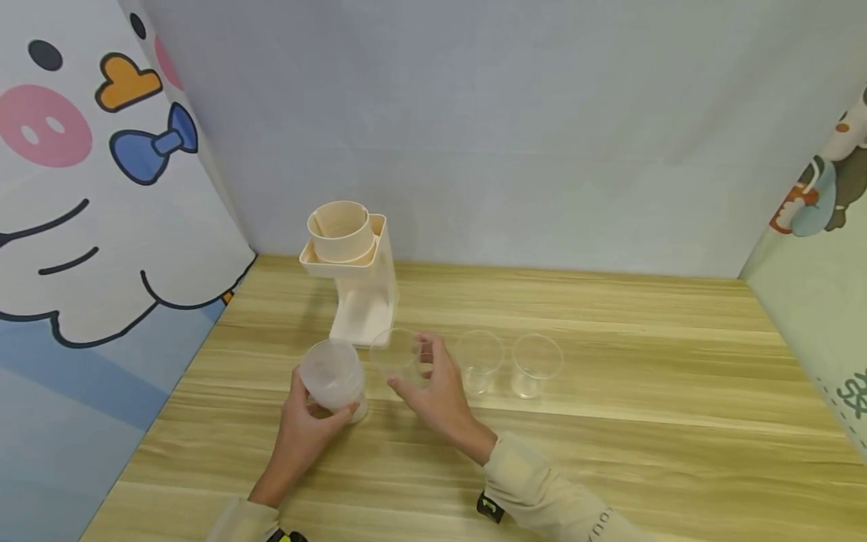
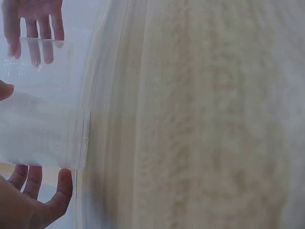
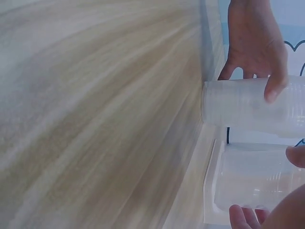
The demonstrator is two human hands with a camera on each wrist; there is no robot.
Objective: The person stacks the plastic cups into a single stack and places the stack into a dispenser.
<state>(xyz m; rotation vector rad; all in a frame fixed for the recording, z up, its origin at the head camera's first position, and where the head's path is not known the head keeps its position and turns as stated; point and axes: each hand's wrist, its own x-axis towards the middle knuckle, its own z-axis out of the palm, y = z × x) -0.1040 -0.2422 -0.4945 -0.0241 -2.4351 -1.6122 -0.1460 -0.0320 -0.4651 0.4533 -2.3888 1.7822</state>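
My left hand [image 1: 305, 425] grips a stack of nested clear plastic cups [image 1: 333, 374], thumb on the near side and fingers on the other; the stack stands on the table, mouth up. To its right, my right hand [image 1: 443, 395] holds a single clear plastic cup [image 1: 395, 355] between thumb and fingers. The right wrist view shows the frosted-looking stack [image 3: 245, 102] in the left hand [image 3: 257, 43], and the single cup [image 3: 252, 176] by the right fingers. Whether this cup's base touches the table, I cannot tell.
Two clear cups [image 1: 479, 365] [image 1: 536, 369] stand upright in a row right of my right hand. Behind the stack is a cream plastic stand [image 1: 366, 301] with a round tube [image 1: 342, 233] on top. A grey backdrop and printed cloths border the wooden table [image 1: 643, 421].
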